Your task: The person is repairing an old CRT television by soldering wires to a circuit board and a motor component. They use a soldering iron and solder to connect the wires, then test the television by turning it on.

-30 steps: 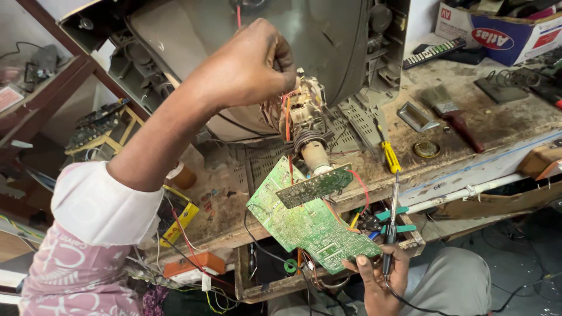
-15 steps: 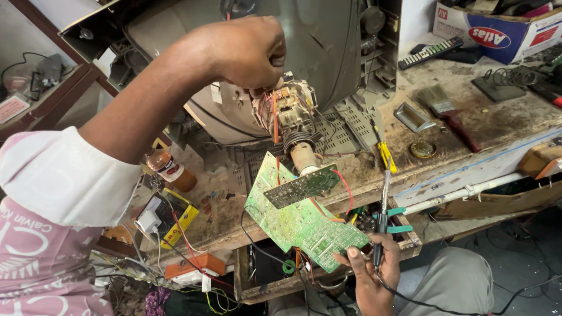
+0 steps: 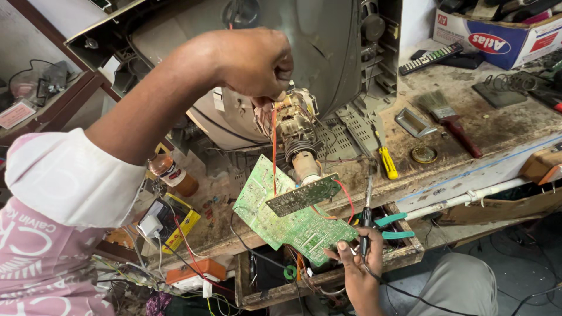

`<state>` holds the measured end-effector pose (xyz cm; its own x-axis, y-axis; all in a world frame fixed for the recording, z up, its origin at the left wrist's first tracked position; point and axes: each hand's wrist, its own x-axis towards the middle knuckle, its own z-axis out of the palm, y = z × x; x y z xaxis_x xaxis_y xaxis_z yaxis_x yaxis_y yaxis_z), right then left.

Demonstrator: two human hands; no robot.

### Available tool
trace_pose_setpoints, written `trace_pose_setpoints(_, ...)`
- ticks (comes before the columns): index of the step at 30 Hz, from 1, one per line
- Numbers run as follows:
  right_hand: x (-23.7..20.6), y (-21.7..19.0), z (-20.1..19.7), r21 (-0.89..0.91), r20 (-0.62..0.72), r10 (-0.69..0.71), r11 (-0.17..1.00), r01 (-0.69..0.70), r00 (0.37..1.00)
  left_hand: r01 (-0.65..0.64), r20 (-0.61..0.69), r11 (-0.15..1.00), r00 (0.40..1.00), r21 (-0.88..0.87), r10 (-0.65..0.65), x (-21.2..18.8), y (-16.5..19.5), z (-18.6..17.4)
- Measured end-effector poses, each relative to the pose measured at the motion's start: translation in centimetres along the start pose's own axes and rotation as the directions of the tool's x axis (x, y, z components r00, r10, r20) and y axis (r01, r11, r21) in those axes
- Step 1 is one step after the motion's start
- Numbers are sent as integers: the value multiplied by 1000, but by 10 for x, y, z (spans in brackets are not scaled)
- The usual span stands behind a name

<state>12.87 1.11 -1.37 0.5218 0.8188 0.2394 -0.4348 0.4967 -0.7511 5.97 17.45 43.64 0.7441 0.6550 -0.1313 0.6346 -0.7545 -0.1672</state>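
Note:
My left hand (image 3: 252, 64) is raised at the back of an old grey picture tube (image 3: 328, 52), its fingers pinched on a thin red wire (image 3: 273, 137) that hangs down past the tube's neck assembly (image 3: 293, 126). A small dark circuit board (image 3: 301, 195) sits on the end of the neck. Below it lies a larger green circuit board (image 3: 293, 225), tilted over the bench edge. My right hand (image 3: 358, 275) grips a soldering iron (image 3: 367, 199) upright beside the green board, with the thumb against the board's lower edge.
On the dirty workbench (image 3: 468, 169) lie a yellow-handled screwdriver (image 3: 386, 162), a red-handled paintbrush (image 3: 452, 119), a round tin (image 3: 423, 154) and a remote control (image 3: 430, 58). A cardboard box (image 3: 497, 38) stands at the back right. An orange bottle (image 3: 175, 177) and teal-handled pliers (image 3: 393, 227) are close by.
My left hand has stayed pinched on the red wire at the tube neck. My right hand has shifted slightly with the soldering iron along the green board's edge.

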Motion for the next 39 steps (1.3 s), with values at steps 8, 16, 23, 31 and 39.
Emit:
trace_pose_setpoints(8, -10, -21, 11, -48, -18, -72, 996, 71, 997, 37, -18, 999, 999, 28, -36, 4, 0, 4)
trace_pose_setpoints(16, -8, -50, 17, -189, -6, 50, 981, -50, 999, 231, 181, 971, 959, -67, -216, 14, 18, -9)
trace_pose_setpoints(23, -11, -46, -6, -300, -81, 110, 945, -130, 991, 240, 206, 967, 954, -83, -219, 19, 22, -9)
trace_pose_setpoints(31, 11, -79, -42, -433, 60, -418, 807, 402, 906, 284, 224, 957, 938, -58, -265, 17, 25, -12)
trace_pose_setpoints(39, 102, -193, -39, -44, 133, -527, 843, 536, 840, 279, 227, 944, 945, -174, -237, 21, 19, -9)
